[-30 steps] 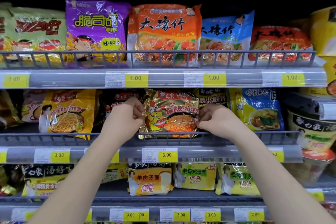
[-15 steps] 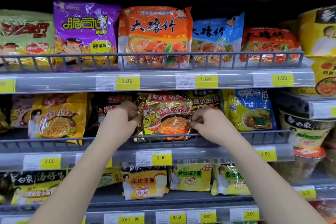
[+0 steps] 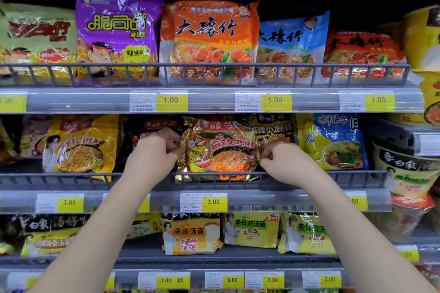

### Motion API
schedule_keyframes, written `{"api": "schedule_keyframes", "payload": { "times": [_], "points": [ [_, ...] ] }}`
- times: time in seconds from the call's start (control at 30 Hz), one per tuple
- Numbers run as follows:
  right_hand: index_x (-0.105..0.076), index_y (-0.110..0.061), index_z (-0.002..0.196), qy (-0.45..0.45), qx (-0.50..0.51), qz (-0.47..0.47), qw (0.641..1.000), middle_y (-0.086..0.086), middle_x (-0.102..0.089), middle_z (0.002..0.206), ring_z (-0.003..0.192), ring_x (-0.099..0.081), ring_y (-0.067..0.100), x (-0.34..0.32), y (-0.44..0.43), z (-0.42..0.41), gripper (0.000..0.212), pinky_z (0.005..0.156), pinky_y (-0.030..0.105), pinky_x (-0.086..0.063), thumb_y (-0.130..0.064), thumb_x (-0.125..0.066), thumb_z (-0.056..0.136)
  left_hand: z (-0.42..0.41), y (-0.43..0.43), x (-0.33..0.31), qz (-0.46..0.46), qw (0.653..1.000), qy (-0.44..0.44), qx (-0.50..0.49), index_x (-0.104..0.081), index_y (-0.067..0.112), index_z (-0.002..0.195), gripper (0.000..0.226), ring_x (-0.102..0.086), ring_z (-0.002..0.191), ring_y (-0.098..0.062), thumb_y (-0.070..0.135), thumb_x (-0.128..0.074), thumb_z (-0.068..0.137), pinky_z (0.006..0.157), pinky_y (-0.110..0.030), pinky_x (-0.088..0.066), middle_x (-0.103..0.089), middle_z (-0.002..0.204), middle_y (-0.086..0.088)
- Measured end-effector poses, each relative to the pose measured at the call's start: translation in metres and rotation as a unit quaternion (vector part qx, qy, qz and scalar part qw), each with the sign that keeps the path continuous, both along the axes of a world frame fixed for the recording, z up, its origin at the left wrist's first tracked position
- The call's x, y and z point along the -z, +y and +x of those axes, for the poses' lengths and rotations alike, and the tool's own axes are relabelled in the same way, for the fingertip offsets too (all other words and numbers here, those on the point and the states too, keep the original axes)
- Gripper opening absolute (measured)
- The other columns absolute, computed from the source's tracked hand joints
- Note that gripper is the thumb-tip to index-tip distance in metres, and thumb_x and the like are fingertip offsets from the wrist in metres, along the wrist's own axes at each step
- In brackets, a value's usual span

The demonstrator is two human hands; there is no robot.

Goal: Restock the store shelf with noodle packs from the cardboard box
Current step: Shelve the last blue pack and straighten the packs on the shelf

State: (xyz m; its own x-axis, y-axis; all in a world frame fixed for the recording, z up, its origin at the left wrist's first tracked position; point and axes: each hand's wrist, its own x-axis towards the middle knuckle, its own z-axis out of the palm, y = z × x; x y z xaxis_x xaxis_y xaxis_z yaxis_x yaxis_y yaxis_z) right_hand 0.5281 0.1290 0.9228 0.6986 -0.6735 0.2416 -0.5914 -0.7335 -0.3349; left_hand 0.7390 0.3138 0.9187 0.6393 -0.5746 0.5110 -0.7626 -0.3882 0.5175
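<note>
A gold noodle pack (image 3: pixel 220 150) is held upright on the middle shelf (image 3: pixel 273 200), its lower edge tucked behind the grey wire rail (image 3: pixel 71 177); its left edge is pinched by the left hand (image 3: pixel 152 154) and its right edge by the right hand (image 3: pixel 284 162), fingers curled on both. It is flanked by a dark pack (image 3: pixel 152 126) and a blue-and-yellow pack (image 3: pixel 331 143); a yellow 3.00 price tag (image 3: pixel 213 202) is fixed just below it.

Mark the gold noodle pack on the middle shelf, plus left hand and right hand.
gold noodle pack (image 3: pixel 222 150), head view, middle of its printed front.
left hand (image 3: pixel 153 153), head view, back of the hand.
right hand (image 3: pixel 284 162), head view, back of the hand.
</note>
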Motion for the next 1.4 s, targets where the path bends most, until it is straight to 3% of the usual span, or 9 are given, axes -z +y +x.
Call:
{"api": "schedule_keyframes", "payload": {
  "times": [0.23, 0.47, 0.63, 0.77, 0.9, 1.03, 1.2, 1.4],
  "points": [
    [-0.068, -0.022, 0.097, -0.011, 0.023, -0.014, 1.0, 0.001, -0.068, 0.095, 0.085, -0.063, 0.021, -0.002, 0.002, -0.002, 0.017, 0.077, 0.034, -0.057, -0.033, -0.055, 0.093, -0.006, -0.01, 0.005, -0.001, 1.0, -0.024, -0.005, -0.057, 0.033, 0.085, 0.017, -0.065, 0.078, -0.016, 0.019, -0.066, 0.09, 0.073, -0.04, -0.059, -0.061, 0.077, 0.015],
    [-0.068, -0.027, 0.097, -0.007, 0.026, 0.005, 1.0, -0.001, -0.067, 0.092, 0.083, -0.062, 0.02, -0.002, 0.004, -0.005, 0.014, 0.074, 0.033, -0.056, -0.033, -0.056, 0.094, -0.013, -0.002, -0.001, 0.036, 0.999, -0.039, -0.011, -0.056, 0.03, 0.094, 0.013, -0.065, 0.084, -0.017, 0.024, -0.068, 0.092, 0.075, -0.043, -0.059, -0.065, 0.084, 0.011],
    [-0.064, -0.025, 0.109, -0.07, 0.074, -0.084, 0.991, 0.003, -0.065, 0.102, 0.087, -0.06, 0.025, -0.001, 0.021, -0.007, 0.022, 0.066, 0.033, -0.05, -0.04, -0.06, 0.093, -0.024, 0.01, -0.002, 0.061, 0.996, -0.055, -0.031, -0.054, 0.037, 0.1, 0.016, -0.065, 0.09, -0.013, 0.038, -0.068, 0.092, 0.075, -0.038, -0.058, -0.067, 0.095, 0.013],
    [-0.062, -0.031, 0.098, -0.205, -0.026, -0.071, 0.976, -0.012, -0.062, 0.087, 0.079, -0.06, 0.01, 0.001, 0.051, 0.002, 0.013, 0.069, 0.036, -0.054, -0.043, -0.062, 0.092, -0.029, 0.022, -0.004, 0.037, 0.996, -0.073, -0.034, -0.06, 0.034, 0.101, 0.012, -0.063, 0.092, -0.009, 0.039, -0.067, 0.093, 0.078, -0.039, -0.058, -0.064, 0.096, 0.014],
    [-0.062, -0.036, 0.095, -0.224, -0.122, -0.007, 0.967, -0.018, -0.064, 0.085, 0.077, -0.06, -0.002, 0.004, 0.086, 0.025, 0.006, 0.071, 0.025, -0.053, -0.038, -0.066, 0.092, -0.027, 0.044, 0.001, 0.0, 0.998, -0.063, -0.014, -0.06, 0.032, 0.096, 0.011, -0.063, 0.085, -0.002, 0.039, -0.068, 0.093, 0.076, -0.036, -0.058, -0.064, 0.09, 0.016],
    [-0.063, -0.033, 0.097, -0.229, -0.17, 0.025, 0.958, -0.02, -0.064, 0.088, 0.08, -0.059, -0.005, 0.004, 0.118, 0.057, 0.004, 0.066, 0.009, -0.043, -0.033, -0.065, 0.095, -0.002, 0.079, 0.008, -0.028, 0.998, -0.048, -0.004, -0.061, 0.032, 0.094, 0.012, -0.061, 0.081, 0.001, 0.04, -0.069, 0.092, 0.076, -0.038, -0.058, -0.063, 0.085, 0.017],
    [-0.063, -0.028, 0.099, -0.232, -0.186, 0.025, 0.954, -0.017, -0.064, 0.089, 0.081, -0.06, -0.002, -0.001, 0.172, 0.111, 0.005, 0.066, 0.009, -0.045, -0.033, -0.064, 0.096, 0.051, 0.144, 0.009, -0.06, 0.997, -0.054, 0.001, -0.06, 0.031, 0.089, 0.013, -0.061, 0.079, 0.0, 0.039, -0.07, 0.091, 0.075, -0.038, -0.057, -0.063, 0.083, 0.016],
    [-0.064, -0.027, 0.102, -0.256, -0.124, 0.046, 0.958, -0.014, -0.064, 0.092, 0.084, -0.06, 0.0, 0.004, 0.24, 0.181, 0.011, 0.072, 0.018, -0.048, -0.036, -0.063, 0.097, 0.134, 0.227, 0.007, -0.048, 0.997, -0.061, 0.008, -0.062, 0.029, 0.092, 0.011, -0.06, 0.078, 0.001, 0.038, -0.067, 0.094, 0.071, -0.031, -0.055, -0.063, 0.083, 0.016]
  ]
}}
